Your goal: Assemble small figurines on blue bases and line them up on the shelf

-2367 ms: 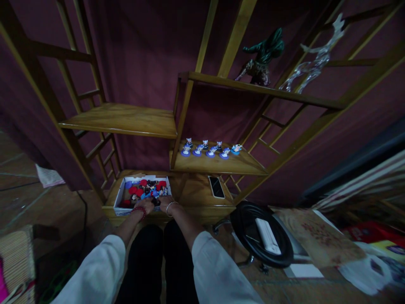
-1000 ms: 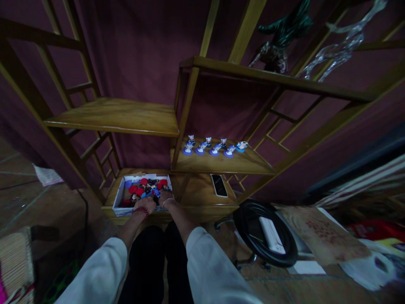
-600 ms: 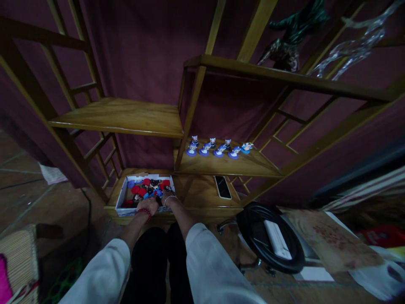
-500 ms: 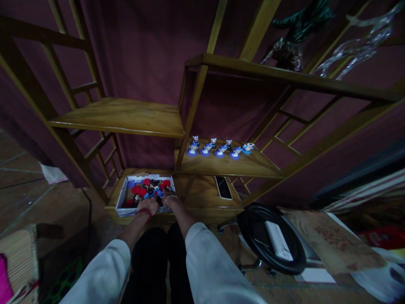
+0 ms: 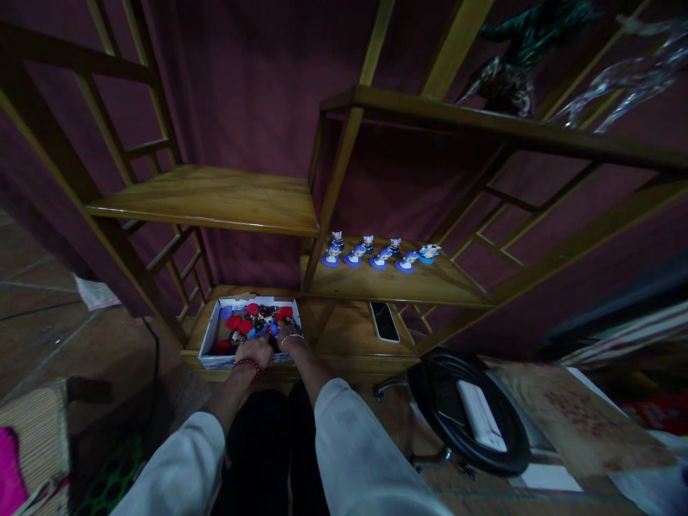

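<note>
A white cardboard box stands on the low wooden shelf at the lower left, filled with small figurines and red, blue and black pieces. My left hand, with a red bead bracelet at the wrist, is over the box's front edge, fingers curled inward. Beside it my right hand, wearing a pale bracelet, reaches into the box's right part with its fingers bent down among the pieces. The two hands are close together. Shadow and the hands themselves hide their fingertips, so whatever they grip cannot be made out.
Several small figurines on purple bases stand in rows on the middle shelf. A phone lies on the low shelf right of the box. A black round stool seat holds a white box. Dark and glassy statues occupy the upper shelf.
The view has shifted slightly, so the shelves sit a little further right. Both hands stay at the box; my left hand's fingers look slightly more tucked in.
</note>
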Tool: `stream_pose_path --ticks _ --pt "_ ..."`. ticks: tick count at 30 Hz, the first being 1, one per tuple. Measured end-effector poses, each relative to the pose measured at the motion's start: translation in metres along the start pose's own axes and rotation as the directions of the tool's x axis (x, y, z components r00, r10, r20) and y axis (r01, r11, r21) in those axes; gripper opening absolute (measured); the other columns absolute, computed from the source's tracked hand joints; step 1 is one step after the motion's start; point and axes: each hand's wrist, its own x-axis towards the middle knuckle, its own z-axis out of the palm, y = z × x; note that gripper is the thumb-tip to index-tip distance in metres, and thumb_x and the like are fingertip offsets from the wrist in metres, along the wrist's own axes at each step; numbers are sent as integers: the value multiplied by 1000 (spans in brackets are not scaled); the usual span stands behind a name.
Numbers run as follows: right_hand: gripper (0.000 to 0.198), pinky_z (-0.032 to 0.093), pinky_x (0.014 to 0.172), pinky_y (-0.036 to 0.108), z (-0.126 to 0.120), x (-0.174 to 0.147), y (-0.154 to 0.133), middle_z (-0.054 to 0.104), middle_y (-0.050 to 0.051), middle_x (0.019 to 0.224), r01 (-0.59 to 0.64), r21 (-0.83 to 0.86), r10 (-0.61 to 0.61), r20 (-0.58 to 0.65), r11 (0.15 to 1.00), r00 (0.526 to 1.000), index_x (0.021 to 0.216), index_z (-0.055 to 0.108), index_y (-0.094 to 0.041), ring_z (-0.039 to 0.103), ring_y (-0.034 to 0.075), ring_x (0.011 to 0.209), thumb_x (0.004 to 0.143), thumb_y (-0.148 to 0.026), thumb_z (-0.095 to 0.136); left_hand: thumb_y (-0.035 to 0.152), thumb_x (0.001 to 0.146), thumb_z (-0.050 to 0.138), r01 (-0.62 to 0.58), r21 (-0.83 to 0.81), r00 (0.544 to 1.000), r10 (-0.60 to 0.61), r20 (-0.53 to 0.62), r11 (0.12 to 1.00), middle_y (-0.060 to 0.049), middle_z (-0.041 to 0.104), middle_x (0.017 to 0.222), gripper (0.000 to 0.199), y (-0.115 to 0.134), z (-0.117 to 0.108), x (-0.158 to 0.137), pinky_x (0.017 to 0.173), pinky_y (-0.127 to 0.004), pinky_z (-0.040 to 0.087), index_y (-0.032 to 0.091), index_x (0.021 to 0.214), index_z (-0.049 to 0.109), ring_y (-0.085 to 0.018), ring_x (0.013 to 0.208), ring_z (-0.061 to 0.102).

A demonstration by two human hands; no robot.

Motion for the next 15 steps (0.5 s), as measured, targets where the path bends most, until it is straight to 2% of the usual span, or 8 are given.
stream_pose_path --ticks 10,15 --pt "36 44 78 27 -5 -6 -6 60 15 105 -65 -31 63 -81 997 995 117 45 -12 58 19 95 83 -15 35 25 79 29 -5 6 1000 5 -24 1000 -11 62 104 36 0 0 -1 78 -38 42 21 107 52 -25 95 58" --pt "31 44 78 27 -10 -8 -8 61 13 104 -50 -57 46 -71 997 996 110 53 -16 58 19 95 85 -18 36 23 78 30 4 4 1000 -4 -23 1000 -13 61 105 37 1 -1 -2 79 -39 41 21 108 52 -26 96 57"
